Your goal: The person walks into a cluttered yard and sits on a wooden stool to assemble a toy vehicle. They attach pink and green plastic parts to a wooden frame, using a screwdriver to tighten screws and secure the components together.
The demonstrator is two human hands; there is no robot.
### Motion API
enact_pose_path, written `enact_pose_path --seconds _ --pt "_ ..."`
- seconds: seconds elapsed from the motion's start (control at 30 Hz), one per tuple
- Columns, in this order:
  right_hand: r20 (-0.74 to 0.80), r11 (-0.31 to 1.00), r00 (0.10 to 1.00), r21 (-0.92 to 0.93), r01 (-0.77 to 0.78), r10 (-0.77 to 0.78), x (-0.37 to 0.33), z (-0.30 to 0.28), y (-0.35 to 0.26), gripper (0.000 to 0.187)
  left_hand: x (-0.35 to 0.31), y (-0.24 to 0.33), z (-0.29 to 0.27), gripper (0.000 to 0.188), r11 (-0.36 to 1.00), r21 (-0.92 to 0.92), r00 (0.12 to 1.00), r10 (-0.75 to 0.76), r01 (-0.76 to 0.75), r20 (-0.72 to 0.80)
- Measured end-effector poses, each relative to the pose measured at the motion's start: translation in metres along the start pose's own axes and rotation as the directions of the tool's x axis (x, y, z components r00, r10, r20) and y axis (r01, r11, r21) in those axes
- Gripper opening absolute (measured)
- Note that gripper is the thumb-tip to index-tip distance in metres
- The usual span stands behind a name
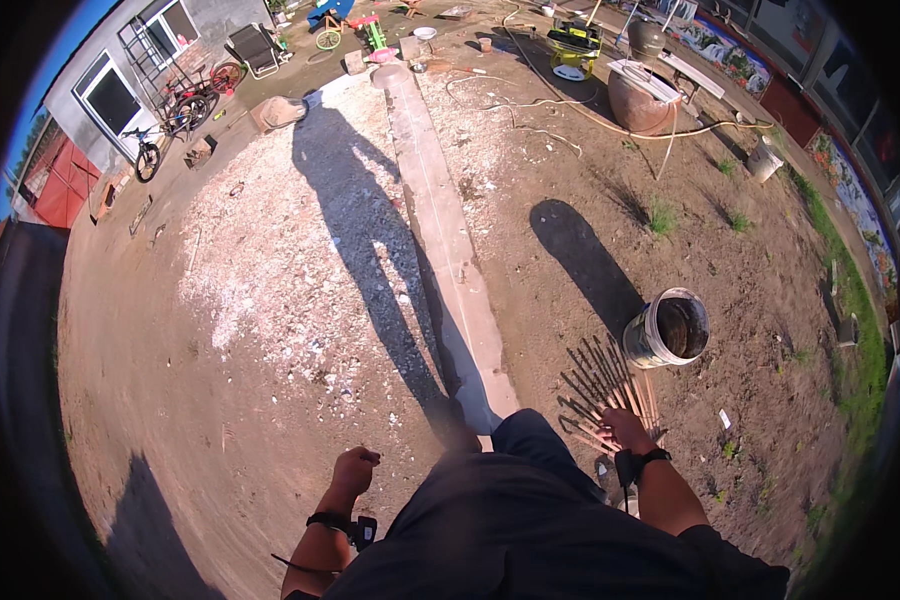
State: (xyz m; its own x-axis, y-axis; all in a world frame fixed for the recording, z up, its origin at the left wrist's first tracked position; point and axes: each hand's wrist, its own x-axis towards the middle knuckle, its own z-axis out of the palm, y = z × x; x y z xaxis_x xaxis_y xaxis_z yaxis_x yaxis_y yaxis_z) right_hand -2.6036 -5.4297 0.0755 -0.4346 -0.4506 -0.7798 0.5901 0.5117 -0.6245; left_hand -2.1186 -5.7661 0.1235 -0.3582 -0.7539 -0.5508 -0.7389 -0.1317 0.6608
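Observation:
My left hand (354,470) hangs at my left side above bare soil, its fingers curled in a loose fist with nothing visible in them. At my right side, my right hand (625,428) is closed at a rake (646,396) with thin brown tines spread in a fan. The tines point away from me, over their dark shadows on the soil. My hand and forearm hide the place where the tines meet, and I see no handle. Just beyond the tines stands a whitish bucket (646,338) with a dark inside. Both my wrists carry black straps with small devices.
A narrow concrete strip (432,190) runs ahead from my feet. Whitish rubble (260,250) spreads to its left. A big round vat (638,108), a hose (670,128) and a smaller pail (765,158) are far right. Bicycles (182,110) and a folding chair (255,48) stand far left.

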Motion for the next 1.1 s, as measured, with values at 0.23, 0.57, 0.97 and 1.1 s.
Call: enact_pose_path --seconds 0.23,0.57,0.97,1.1 --pt "-0.020 0.996 0.997 -0.057 -0.072 0.071 0.128 0.025 -0.120 0.024 0.204 0.135 -0.036 0.019 0.985 0.041 0.985 0.169 -0.168 -0.028" --pt "0.026 0.982 0.999 -0.186 0.036 -0.032 0.312 0.078 -0.420 0.034 0.342 0.250 -0.046 0.015 0.984 0.097 0.989 -0.149 0.150 -0.015" --pt "-0.132 0.996 0.988 -0.038 -0.083 0.077 0.520 0.073 -0.624 0.026 0.698 0.487 -0.081 0.028 0.931 0.324 0.978 0.117 -0.168 0.172" --pt "-0.157 0.992 0.981 -0.018 -0.122 0.117 0.547 0.079 -0.694 0.025 0.796 0.616 -0.113 0.031 0.909 0.356 0.973 0.168 -0.216 0.160"
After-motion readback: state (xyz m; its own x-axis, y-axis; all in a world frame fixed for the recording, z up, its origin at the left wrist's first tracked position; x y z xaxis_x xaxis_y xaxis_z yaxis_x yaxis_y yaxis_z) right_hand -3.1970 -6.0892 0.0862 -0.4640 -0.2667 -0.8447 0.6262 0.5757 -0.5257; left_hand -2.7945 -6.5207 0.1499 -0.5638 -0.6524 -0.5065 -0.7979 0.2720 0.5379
